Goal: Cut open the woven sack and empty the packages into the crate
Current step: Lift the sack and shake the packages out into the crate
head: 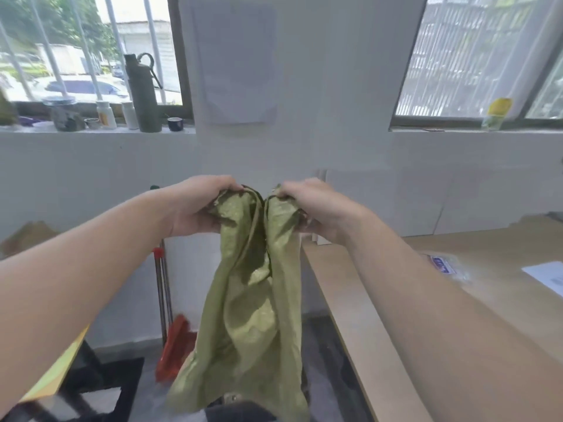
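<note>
Well, on the right I saw the wooden table (396,300) running from near to far. Just left of it the green woven sack (249,300) hung limp in mid-air. My left hand (198,208) and right hand (316,208), close together but apart, each clutched a bunch of its top edge, fingers curled into the weave.

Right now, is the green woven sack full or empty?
It looks empty: the sack hangs limp and flat, with no bulges, from the left hand and right hand gripping its top. Its bottom edge is cropped.
</note>
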{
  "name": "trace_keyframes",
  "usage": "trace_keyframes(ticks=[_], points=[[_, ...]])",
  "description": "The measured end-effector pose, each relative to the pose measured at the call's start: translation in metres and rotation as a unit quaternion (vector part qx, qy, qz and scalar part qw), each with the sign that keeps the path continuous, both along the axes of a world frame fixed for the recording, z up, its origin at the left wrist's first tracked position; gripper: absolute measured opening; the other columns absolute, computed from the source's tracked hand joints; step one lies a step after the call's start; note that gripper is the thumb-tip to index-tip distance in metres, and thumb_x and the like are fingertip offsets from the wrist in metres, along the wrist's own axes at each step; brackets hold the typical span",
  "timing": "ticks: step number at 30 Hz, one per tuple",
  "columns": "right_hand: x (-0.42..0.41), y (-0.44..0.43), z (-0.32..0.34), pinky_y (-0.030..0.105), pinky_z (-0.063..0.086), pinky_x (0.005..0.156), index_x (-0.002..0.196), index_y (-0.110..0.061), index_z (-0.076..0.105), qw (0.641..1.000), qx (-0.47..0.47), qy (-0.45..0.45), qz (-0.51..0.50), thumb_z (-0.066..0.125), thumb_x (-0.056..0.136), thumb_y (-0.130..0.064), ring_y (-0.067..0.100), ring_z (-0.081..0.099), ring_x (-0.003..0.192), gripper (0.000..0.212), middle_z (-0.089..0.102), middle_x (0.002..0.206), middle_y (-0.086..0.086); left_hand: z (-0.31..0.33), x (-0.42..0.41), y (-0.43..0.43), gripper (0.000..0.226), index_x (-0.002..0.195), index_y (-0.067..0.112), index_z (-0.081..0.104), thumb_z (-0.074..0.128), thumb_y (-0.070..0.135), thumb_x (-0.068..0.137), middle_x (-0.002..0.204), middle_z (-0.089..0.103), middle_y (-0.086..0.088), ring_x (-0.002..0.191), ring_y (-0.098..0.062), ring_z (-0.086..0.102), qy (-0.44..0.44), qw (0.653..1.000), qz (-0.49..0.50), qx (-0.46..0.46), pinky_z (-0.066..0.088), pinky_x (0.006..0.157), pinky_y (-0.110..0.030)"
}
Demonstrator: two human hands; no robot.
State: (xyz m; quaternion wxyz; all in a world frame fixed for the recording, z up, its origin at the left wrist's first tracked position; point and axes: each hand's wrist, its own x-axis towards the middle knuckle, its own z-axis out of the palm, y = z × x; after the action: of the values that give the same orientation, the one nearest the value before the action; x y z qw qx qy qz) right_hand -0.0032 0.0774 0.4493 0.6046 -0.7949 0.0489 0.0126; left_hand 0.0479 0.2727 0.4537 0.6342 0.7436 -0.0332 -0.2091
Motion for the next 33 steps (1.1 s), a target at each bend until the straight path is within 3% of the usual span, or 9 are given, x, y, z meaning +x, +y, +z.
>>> trace_keyframes(ticks=[5, 8, 11, 14, 17, 20, 23, 27, 33], points=[[-0.017, -0.011, 0.009, 0.037, 0.052, 0.092, 0.099, -0.011, 0.074, 0.986, -0.044, -0.024, 0.157, 0.047, 0.103, -0.03, 0.018, 0.067, 0.089, 0.032, 0.075, 0.1, 0.005, 0.011, -0.029, -0.039, 0.033, 0.098, 0.011, 0.07, 0.053, 0.038, 0.104, 0.097, 0.073, -0.015, 0.083, -0.027, 0.074, -0.014, 0.998, -0.046, -0.039, 0.064, 0.077, -0.036], [-0.021, -0.023, 0.012, 0.034, 0.045, 0.091, 0.112, -0.015, 0.077, 0.973, -0.068, -0.053, 0.216, 0.047, 0.097, -0.022, 0.011, 0.065, 0.097, 0.034, 0.076, 0.111, -0.005, 0.015, -0.045, -0.033, 0.028, 0.108, 0.005, 0.068, 0.064, 0.032, 0.099, 0.104, 0.071, -0.021, 0.1, -0.034, 0.071, -0.057, 0.993, -0.095, -0.05, 0.058, 0.099, -0.049], [-0.029, -0.034, 0.013, 0.032, 0.053, 0.087, 0.104, -0.022, 0.079, 0.966, -0.051, -0.142, 0.212, 0.055, 0.096, -0.002, 0.011, 0.071, 0.092, 0.032, 0.078, 0.103, -0.006, 0.019, -0.056, -0.023, 0.037, 0.122, 0.005, 0.067, 0.06, -0.013, 0.091, 0.104, 0.071, -0.019, 0.091, -0.03, 0.071, -0.125, 0.987, -0.097, -0.021, 0.062, 0.082, -0.041], [-0.026, -0.047, 0.012, 0.026, 0.054, 0.072, 0.103, -0.025, 0.078, 0.956, -0.054, -0.275, 0.08, 0.077, 0.087, -0.012, 0.009, 0.067, 0.076, 0.021, 0.075, 0.097, -0.005, 0.033, -0.064, -0.015, 0.056, 0.12, 0.006, 0.071, 0.041, -0.028, 0.086, 0.097, 0.074, -0.018, 0.078, -0.024, 0.073, -0.147, 0.986, -0.071, -0.037, 0.063, 0.062, -0.032], [-0.022, -0.06, 0.003, 0.022, 0.048, 0.09, 0.121, -0.041, 0.068, 0.945, -0.157, -0.283, 0.043, 0.084, 0.081, -0.048, 0.0, 0.059, 0.106, 0.043, 0.063, 0.121, -0.016, 0.044, -0.069, -0.005, 0.059, 0.118, 0.005, 0.071, 0.036, -0.028, 0.083, 0.104, 0.074, -0.022, 0.088, -0.031, 0.074, -0.16, 0.983, -0.072, -0.047, 0.065, 0.072, -0.038], [-0.03, -0.065, -0.008, 0.039, 0.045, 0.11, 0.118, -0.041, 0.07, 0.96, -0.14, -0.194, 0.146, 0.073, 0.087, -0.055, 0.006, 0.06, 0.123, 0.035, 0.069, 0.126, -0.017, 0.051, -0.073, 0.003, 0.062, 0.114, 0.009, 0.074, 0.033, -0.028, 0.084, 0.1, 0.076, -0.02, 0.079, -0.028, 0.075, -0.162, 0.983, -0.06, -0.061, 0.063, 0.06, -0.032], [-0.032, -0.064, -0.018, 0.044, 0.054, 0.098, 0.119, -0.02, 0.074, 0.958, -0.087, -0.204, 0.181, 0.068, 0.099, -0.034, 0.02, 0.071, 0.107, 0.026, 0.077, 0.114, 0.001, 0.053, -0.076, 0.006, 0.065, 0.111, 0.014, 0.077, 0.034, -0.027, 0.084, 0.101, 0.077, -0.02, 0.082, -0.029, 0.076, -0.157, 0.984, -0.064, -0.048, 0.066, 0.067, -0.036], [-0.032, -0.064, -0.01, 0.036, 0.043, 0.07, 0.094, -0.009, 0.064, 0.948, -0.149, -0.258, 0.111, 0.059, 0.103, -0.029, 0.011, 0.054, 0.071, 0.023, 0.061, 0.078, 0.0, 0.054, -0.077, 0.009, 0.064, 0.112, 0.019, 0.075, 0.04, -0.027, 0.087, 0.098, 0.078, -0.014, 0.08, -0.025, 0.076, -0.185, 0.981, -0.057, 0.01, 0.065, 0.064, -0.034], [-0.035, -0.057, 0.01, 0.033, 0.042, 0.075, 0.1, -0.023, 0.053, 0.92, -0.232, -0.307, 0.072, 0.051, 0.107, -0.031, 0.006, 0.055, 0.078, 0.011, 0.06, 0.082, -0.012, 0.055, -0.08, 0.013, 0.061, 0.124, 0.033, 0.068, 0.055, -0.018, 0.093, 0.099, 0.08, 0.006, 0.091, -0.013, 0.077, -0.293, 0.947, -0.015, 0.127, 0.064, 0.071, -0.027]])
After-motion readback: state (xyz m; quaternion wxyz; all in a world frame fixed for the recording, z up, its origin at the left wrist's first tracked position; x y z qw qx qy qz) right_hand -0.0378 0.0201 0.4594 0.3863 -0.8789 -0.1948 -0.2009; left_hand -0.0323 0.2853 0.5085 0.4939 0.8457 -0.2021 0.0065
